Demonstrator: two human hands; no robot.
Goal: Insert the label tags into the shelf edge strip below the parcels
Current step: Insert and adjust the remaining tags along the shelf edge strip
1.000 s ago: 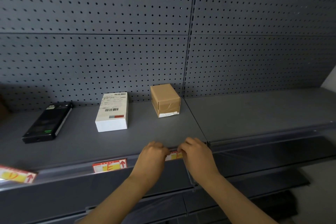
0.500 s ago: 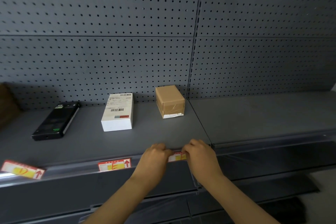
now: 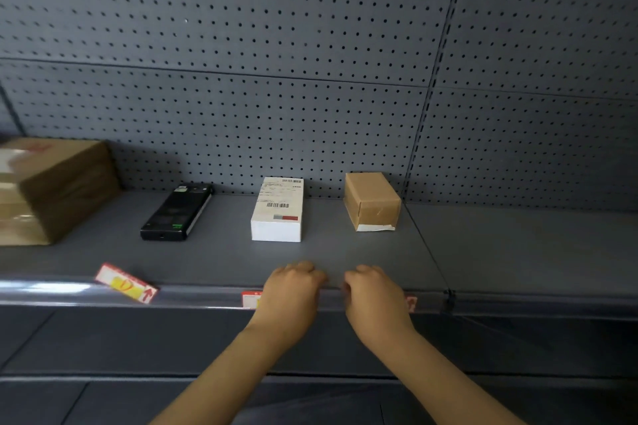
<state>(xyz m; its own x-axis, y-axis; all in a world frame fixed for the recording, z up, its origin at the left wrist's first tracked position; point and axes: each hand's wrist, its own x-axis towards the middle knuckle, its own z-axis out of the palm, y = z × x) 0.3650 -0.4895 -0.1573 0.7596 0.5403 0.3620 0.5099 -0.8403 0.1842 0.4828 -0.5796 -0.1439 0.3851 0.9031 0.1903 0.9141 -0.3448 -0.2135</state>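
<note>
My left hand [image 3: 293, 293] and my right hand [image 3: 374, 298] rest with curled fingers on the shelf edge strip [image 3: 207, 297], a small gap between them. One red and yellow label tag [image 3: 250, 298] sits in the strip, half hidden by my left hand, below the white parcel [image 3: 278, 209]. A second tag's red corner [image 3: 411, 303] shows past my right hand, below the small brown parcel [image 3: 373, 200]. A third tag [image 3: 126, 283] lies tilted and loose on the strip at the left, below the black flat box [image 3: 176, 212]. My fingertips are hidden.
A large cardboard box [image 3: 45, 190] stands at the shelf's far left. Grey pegboard [image 3: 276, 97] backs the shelf. A vertical joint [image 3: 448, 297] splits the strip to the right of my hands, with a bare shelf section [image 3: 518, 245] beyond. A lower shelf sits below.
Both hands slid left along the strip and parted. The tag pinched between them earlier now sits under my right hand. The view swung left, which brought the large box in.
</note>
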